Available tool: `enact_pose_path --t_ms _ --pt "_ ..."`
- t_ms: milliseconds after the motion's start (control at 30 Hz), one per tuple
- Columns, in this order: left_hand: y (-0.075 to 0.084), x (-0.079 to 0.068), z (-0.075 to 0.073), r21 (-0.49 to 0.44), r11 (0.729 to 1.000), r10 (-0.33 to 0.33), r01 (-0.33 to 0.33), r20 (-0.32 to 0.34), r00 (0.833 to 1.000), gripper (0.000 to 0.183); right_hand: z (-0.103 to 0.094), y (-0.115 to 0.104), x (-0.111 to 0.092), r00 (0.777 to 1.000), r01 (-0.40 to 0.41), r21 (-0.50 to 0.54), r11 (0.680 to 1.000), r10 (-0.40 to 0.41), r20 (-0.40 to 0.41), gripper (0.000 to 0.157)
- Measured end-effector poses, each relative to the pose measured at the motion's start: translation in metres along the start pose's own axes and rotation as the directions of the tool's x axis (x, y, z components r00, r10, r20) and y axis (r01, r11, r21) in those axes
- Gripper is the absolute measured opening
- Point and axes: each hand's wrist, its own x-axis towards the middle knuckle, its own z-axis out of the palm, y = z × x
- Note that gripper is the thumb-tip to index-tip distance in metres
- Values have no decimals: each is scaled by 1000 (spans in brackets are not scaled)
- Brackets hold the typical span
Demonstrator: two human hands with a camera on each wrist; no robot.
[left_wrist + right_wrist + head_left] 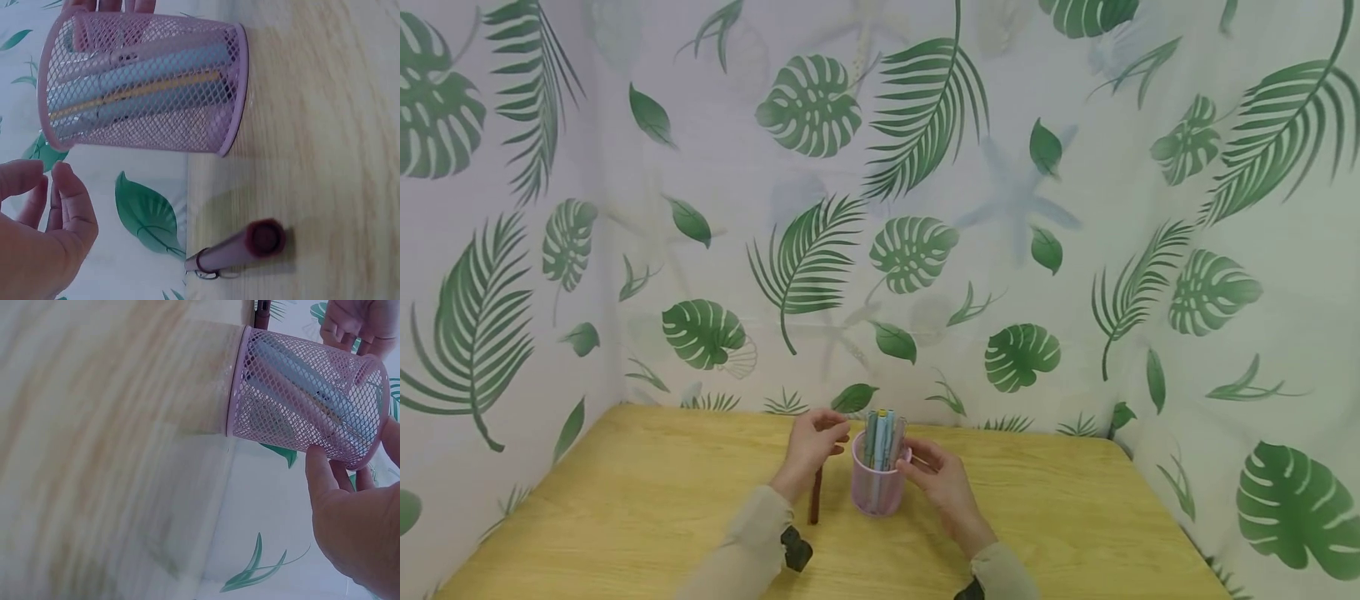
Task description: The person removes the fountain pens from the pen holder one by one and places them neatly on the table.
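Observation:
A pink mesh pen holder point(866, 498) stands upright on the table, with several pens point(880, 442) in grey, blue and pinkish tones leaning inside it. My right hand point(946, 492) holds it at the right side, thumb by the rim and fingers against the mesh point(300, 394). Left of the holder, my left hand point(812, 450) hovers near the rim with loosely bent fingers; nothing shows between them in the left wrist view. Below that hand a dark maroon pen point(815, 498) lies on the table, apart from the holder, its clip visible in the left wrist view point(237, 249).
The wood-grain table point(647, 500) carries the holder and the loose pen. White sheets printed with green leaves point(820, 275) hang behind the table and on both sides. A dark band point(795, 548) sits on the left wrist.

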Motion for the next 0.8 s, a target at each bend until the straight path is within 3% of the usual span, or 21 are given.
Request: enact_pose_path --t_ms 233,467,800 --pt "-2 -2 11 -17 997 77 -77 1 997 25 0 0 -1 1000 11 12 1000 -11 2 45" --pt "-1 -1 18 67 984 163 -165 33 986 27 1 -1 -1 1000 -1 10 1000 1 -3 45" --pt "-2 -1 22 34 985 167 -168 15 986 33 1 -4 -2 1000 -17 21 1000 17 -5 45"
